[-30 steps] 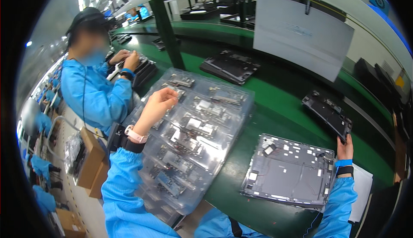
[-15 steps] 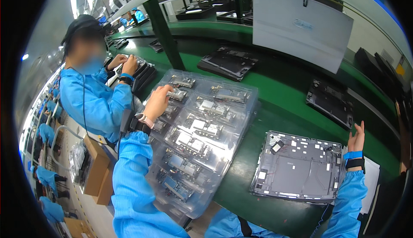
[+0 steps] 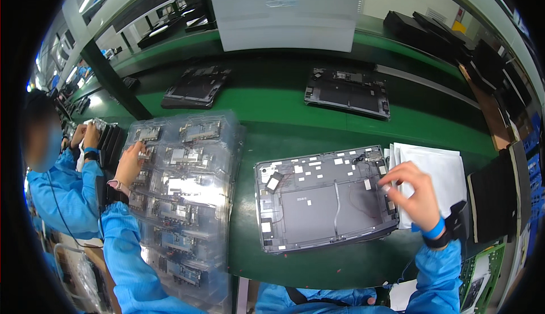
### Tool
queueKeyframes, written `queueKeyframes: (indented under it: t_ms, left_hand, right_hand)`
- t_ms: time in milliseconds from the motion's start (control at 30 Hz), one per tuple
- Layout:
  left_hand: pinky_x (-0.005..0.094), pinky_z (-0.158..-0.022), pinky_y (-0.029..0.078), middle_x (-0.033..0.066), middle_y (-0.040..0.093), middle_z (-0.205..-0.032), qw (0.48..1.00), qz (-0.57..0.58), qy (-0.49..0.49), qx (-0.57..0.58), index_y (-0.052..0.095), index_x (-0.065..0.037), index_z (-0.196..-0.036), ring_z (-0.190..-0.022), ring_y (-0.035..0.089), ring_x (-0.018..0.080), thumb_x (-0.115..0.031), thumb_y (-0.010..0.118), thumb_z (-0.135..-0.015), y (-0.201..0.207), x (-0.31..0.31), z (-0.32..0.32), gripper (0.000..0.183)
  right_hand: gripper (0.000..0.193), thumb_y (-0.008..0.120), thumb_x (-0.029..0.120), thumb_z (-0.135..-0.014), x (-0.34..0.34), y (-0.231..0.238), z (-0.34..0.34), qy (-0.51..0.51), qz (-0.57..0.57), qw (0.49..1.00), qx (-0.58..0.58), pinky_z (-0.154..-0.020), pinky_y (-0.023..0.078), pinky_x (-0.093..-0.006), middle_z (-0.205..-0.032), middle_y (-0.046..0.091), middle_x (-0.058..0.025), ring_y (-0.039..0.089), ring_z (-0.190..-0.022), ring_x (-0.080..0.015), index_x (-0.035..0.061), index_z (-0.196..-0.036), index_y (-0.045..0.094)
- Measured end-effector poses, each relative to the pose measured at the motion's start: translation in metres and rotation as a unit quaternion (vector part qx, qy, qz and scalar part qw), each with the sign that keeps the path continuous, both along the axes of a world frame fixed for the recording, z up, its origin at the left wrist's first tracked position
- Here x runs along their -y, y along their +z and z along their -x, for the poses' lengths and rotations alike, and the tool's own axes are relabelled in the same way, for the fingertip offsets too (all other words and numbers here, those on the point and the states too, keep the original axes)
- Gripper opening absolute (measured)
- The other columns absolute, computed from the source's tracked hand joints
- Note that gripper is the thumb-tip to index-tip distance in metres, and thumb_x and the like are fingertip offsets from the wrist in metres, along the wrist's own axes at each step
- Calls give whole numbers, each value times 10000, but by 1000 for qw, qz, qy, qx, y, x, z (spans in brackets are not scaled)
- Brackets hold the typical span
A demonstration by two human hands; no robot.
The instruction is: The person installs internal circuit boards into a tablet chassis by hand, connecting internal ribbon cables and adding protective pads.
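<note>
At the left, my left hand (image 3: 129,165) is over a clear plastic tray (image 3: 234,160), its bent fingers closed at the edge of a circuit board (image 3: 148,154) in the left column. The fingertips are partly hidden. Several other boards lie in the tray's compartments. A dark grey tablet or laptop housing (image 3: 309,212) lies open-side up in front of me, with white pads, a ribbon cable and thin wires inside. My right hand (image 3: 417,196) hovers by its right edge, thumb and fingers apart and nothing visible between them.
White sheets or pouches (image 3: 431,160) lie right of the housing, beside a black padded piece (image 3: 493,195). Farther back are another housing (image 3: 346,92) and a dark stack (image 3: 196,87). A white panel (image 3: 284,13) hangs above. At the left, a co-worker in blue (image 3: 62,195) handles parts.
The view has swung right, so the bench things appear farther left. My right hand has come from beyond the housing's right side to its edge, fingers bending. My left hand stays at the same board.
</note>
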State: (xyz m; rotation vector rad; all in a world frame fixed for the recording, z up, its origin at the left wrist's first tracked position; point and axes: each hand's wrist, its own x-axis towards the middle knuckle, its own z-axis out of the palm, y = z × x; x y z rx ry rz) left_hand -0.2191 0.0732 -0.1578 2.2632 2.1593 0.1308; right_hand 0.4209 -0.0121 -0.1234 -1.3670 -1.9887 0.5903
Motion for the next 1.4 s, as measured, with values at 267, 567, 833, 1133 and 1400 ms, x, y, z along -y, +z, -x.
queueKeyframes:
  t_ms: [267, 567, 833, 1133, 1400]
  left_hand:
    - [409, -847, 415, 142, 545, -1004, 998, -17, -45, -50, 456, -64, -995, -1015, 507, 381, 85, 687, -595, -3, -1, 6, 486]
    - [348, -722, 480, 139, 570, -950, 971, -221, -68, 53, 485, -75, -1205, -840, 585, 320, 85, 578, -751, 26, 1, -16, 490]
    - [227, -805, 449, 62, 550, -1014, 893, -339, -52, 290, 386, -67, -1350, -894, 548, 122, 94, 581, -791, 83, 12, -141, 613]
    - [272, -901, 446, 98, 502, -1226, 679, -26, -87, 728, 383, -8, -1325, -1054, 539, 155, 30, 599, -774, 90, 58, -341, 592]
    - [347, -1080, 311, 175, 410, -1367, 452, 276, -9, 848, 203, -76, -1438, -1271, 401, 317, 24, 475, -862, 49, 68, -396, 645]
  right_hand:
    - [159, 744, 104, -668, 42, -25, 30, -56, -14, 985, 165, -700, 381, -343, -800, 553, -28, 505, -826, -235, 87, -759, 615]
    - [78, 657, 0, -734, 44, -7, 31, -65, 53, 991, -103, -727, 492, -375, -768, 654, -76, 628, -724, -263, 30, -805, 642]
    - [81, 626, -15, -777, 48, -1, 35, -69, 25, 975, -208, -867, 501, -358, -800, 692, -98, 676, -777, -218, -2, -848, 665]
    - [90, 587, -47, -802, 51, 9, 35, -98, 86, 936, -328, -739, 512, -261, -802, 688, -108, 657, -773, -147, -38, -864, 652]
    - [77, 577, -29, -820, 41, 0, 28, -102, 38, 934, -339, -672, 508, -249, -771, 677, -101, 653, -745, -147, -48, -875, 628]
